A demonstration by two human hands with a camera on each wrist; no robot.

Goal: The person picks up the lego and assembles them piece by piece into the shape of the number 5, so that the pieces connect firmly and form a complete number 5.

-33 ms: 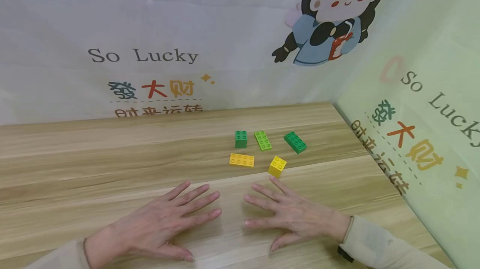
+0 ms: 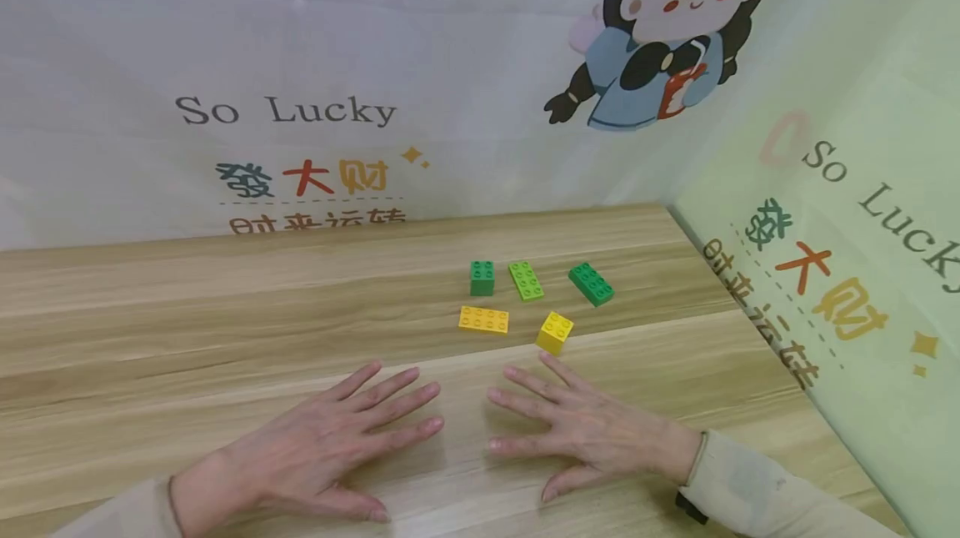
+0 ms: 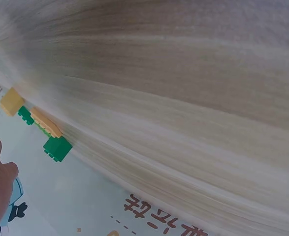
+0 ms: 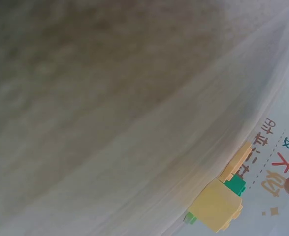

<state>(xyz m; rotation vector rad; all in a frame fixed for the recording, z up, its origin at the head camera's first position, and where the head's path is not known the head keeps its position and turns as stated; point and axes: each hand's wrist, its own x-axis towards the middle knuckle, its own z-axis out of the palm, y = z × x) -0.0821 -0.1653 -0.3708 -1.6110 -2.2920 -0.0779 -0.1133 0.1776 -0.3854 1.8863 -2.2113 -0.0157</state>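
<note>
My left hand (image 2: pixel 330 438) lies palm down over the wooden table with its fingers spread and nothing in it. Opposite it, my right hand (image 2: pixel 577 434) is spread the same way, its little fingertip just in front of a square yellow toy brick (image 2: pixel 555 333). Left of that brick is a flat orange-yellow brick (image 2: pixel 483 319). Farther back stand a square green brick (image 2: pixel 482 279), a flat lime-green brick (image 2: pixel 526 280) and a longer dark green brick (image 2: pixel 591 284). In the right wrist view, the yellow brick (image 4: pixel 215 205) partly covers the others.
The wood-grain table (image 2: pixel 187 313) meets a white printed cloth (image 2: pixel 465 62) along its back edge. A second printed cloth (image 2: pixel 885 188) borders the right side. A small black object (image 2: pixel 690 508) shows under the right sleeve (image 2: pixel 765 484).
</note>
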